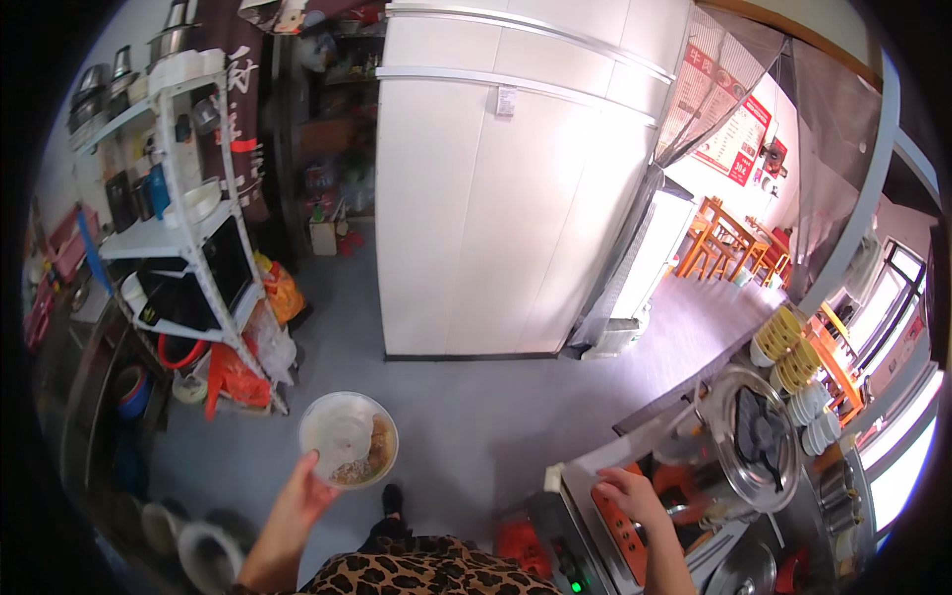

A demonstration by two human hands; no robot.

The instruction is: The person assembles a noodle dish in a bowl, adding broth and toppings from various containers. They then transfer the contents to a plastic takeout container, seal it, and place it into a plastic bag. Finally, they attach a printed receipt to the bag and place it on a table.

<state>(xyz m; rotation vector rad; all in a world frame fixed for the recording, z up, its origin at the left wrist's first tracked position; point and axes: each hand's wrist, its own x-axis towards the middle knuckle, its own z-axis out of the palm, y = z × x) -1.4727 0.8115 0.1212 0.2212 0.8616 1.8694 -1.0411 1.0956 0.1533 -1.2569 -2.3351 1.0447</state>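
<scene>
My left hand [309, 494] holds a round clear plastic bowl [349, 440] by its near left rim, over the grey floor. Brown food and some white bits show along the bowl's right and lower side, and the rest looks pale and translucent. At the right, my right hand [628, 497] hovers at or above an orange panel [621, 528] on a metal counter, its fingers loosely bent and no object visible in them. Whether its fingertips touch the panel cannot be told. Beyond that hand stands a large steel pot whose lid [755, 439] carries a crumpled black cloth [760, 431].
A white shelving rack [175, 238] with plastic bags at its foot stands left. Ahead is a white panelled partition [498, 216]. Stacked yellow bowls [781, 335] line the right counter's far edge. Behind a parted mesh curtain, wooden tables [732, 227] are visible.
</scene>
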